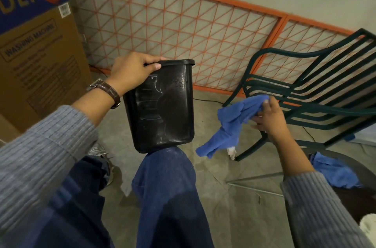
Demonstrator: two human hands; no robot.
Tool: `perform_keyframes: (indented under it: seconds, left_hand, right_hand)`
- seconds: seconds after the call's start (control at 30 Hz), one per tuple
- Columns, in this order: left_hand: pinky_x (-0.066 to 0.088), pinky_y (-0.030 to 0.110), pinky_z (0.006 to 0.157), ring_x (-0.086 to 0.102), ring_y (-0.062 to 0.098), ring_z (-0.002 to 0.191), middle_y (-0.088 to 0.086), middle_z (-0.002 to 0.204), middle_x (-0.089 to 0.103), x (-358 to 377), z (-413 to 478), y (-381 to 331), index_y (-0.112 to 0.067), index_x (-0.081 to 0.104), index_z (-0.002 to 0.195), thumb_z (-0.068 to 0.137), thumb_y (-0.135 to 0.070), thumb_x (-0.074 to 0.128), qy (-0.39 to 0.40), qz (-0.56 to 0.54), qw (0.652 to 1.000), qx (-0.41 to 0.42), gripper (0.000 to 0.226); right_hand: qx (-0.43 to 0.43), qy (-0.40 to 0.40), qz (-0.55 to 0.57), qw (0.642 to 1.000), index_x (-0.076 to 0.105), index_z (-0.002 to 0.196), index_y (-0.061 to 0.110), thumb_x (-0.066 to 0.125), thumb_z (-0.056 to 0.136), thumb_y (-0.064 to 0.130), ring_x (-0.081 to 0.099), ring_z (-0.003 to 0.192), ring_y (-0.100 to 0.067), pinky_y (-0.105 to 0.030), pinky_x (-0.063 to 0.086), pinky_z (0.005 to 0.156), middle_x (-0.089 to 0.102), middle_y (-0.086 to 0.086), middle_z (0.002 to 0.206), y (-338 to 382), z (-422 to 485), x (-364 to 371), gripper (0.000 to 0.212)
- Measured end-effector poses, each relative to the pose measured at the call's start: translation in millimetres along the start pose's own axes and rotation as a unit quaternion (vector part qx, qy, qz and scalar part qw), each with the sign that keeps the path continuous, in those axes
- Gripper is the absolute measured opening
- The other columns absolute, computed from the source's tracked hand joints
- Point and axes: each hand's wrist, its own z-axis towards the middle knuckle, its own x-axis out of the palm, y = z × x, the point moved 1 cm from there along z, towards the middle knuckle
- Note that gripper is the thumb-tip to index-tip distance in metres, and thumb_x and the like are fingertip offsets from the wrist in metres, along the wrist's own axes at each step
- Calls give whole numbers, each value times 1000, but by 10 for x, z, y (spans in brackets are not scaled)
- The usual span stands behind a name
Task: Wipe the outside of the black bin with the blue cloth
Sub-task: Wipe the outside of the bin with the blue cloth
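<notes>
Bin braced on the knee, cloth held off to the side.
The left hand gripped the black bin rim, steadying it; the right hand pinched the blue cloth, apart from it.

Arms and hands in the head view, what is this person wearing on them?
Both arms wear a grey ribbed knit sweater with fine lengthwise stripes, the sleeves pushed up short of the wrists. The left hand has a watch on its wrist, with a brown textured leather strap and a silver buckle. The right hand is bare, with no rings or gloves visible.
</notes>
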Motion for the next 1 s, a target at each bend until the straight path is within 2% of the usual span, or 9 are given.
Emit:
perform_keyframes:
  seconds: [0.13,0.27,0.4,0.5,0.57,0.63,0.7,0.8,1.0]
  left_hand:
    - [35,23,79,54,12,114,-12,120,63,-5,-9,-10,-43,60,115,91,-42,52,-2,4,1000,-4,26]
    - [36,23,81,53,11,115,-13,120,63,-17,-13,-11,-43,60,116,91,-42,52,-3,8,1000,-3,27]
    - [35,21,80,53,9,115,-13,120,63,-13,-17,-34,-43,59,116,90,-41,52,-4,4,1000,0,27]
    - [36,20,81,53,10,115,-11,120,63,-11,-14,-27,-41,60,117,90,-41,52,-7,8,1000,0,27]
    - [37,21,80,55,12,113,-10,118,64,-8,-11,3,-41,60,117,90,-42,52,-8,13,1000,-2,28]
    - [41,24,81,55,12,113,-10,118,64,-4,-9,49,-41,59,117,91,-42,51,-6,18,1000,-6,28]
    - [43,29,89,54,13,115,-11,120,63,-3,-4,89,-43,58,118,91,-43,51,-5,19,1000,-10,28]
    - [42,32,95,53,13,117,-11,121,62,-5,3,96,-43,58,118,91,-44,50,-5,21,1000,-11,29]
    - [41,34,96,53,12,117,-12,121,62,-9,-7,98,-42,58,118,91,-43,51,-4,12,1000,-11,28]
  right_hand:
    - [135,57,316,937,39,132,17,16,103,38,64,101,-30,-57,53,70,55,-11,125,-28,-14,90,42]
    - [156,103,494,849,51,117,8,15,102,43,59,109,-38,-64,48,78,59,-21,119,254,3,325,53]
    - [69,109,581,803,50,121,4,22,101,31,56,114,-36,-55,43,95,60,-21,118,641,8,619,44]
    - [95,118,620,770,53,114,7,38,94,36,58,103,-28,-40,44,95,59,-16,106,487,-74,1011,38]
    - [150,152,557,802,57,98,9,45,90,48,61,90,-22,-37,49,88,60,-12,93,259,-125,1262,41]
    - [184,205,460,844,61,102,5,44,93,49,67,83,-23,-35,55,76,66,-14,92,103,-155,1419,48]
    - [161,231,351,893,57,116,-3,51,93,40,66,94,-28,-37,54,81,66,-20,105,60,-154,1484,49]
    - [101,251,197,942,56,110,2,66,85,25,66,86,-23,-32,55,76,66,-13,96,97,-96,1457,35]
    - [52,383,-68,920,41,130,7,85,60,1,61,105,-21,-33,54,86,60,-7,115,205,93,1244,83]
